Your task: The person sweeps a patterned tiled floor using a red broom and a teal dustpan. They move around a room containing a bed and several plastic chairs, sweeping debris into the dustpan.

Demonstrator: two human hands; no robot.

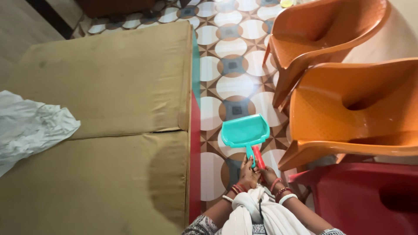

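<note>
While both hands meet low in the head view, the scene reads as follows.

Left hand: the left hand (247, 174) has its grip wrapped round the teal handle of the dustpan, fingers together on it.

Right hand: the right hand (266, 175) sits just beside the left, its grip clamped on a red handle (258, 157) that lies along the dustpan's handle; what the red handle belongs to I cannot tell, as its far end is hidden.

Dustpan: the teal dustpan (245, 129) is held out in front of the body, above the floor, its scoop pointing away from the person, between the mattress and the chairs. The scoop looks clean inside.

Floor: the patterned floor (226, 87) of circles and dark squares shows no gathered heap of dirt near the pan.

Mattress: an olive mattress (109, 87) fills the left side, with a crumpled white cloth (30, 126) lying on its left edge.

Chairs: two orange plastic chairs (348, 104) stand on the right, one behind the other, and a red plastic chair (365, 196) stands nearest the person.

Progress: judging by the clean scoop and the pan held off the floor, nothing is collected yet; the sweeping work looks to be at its beginning, with all of the floor strip left to do.
</note>
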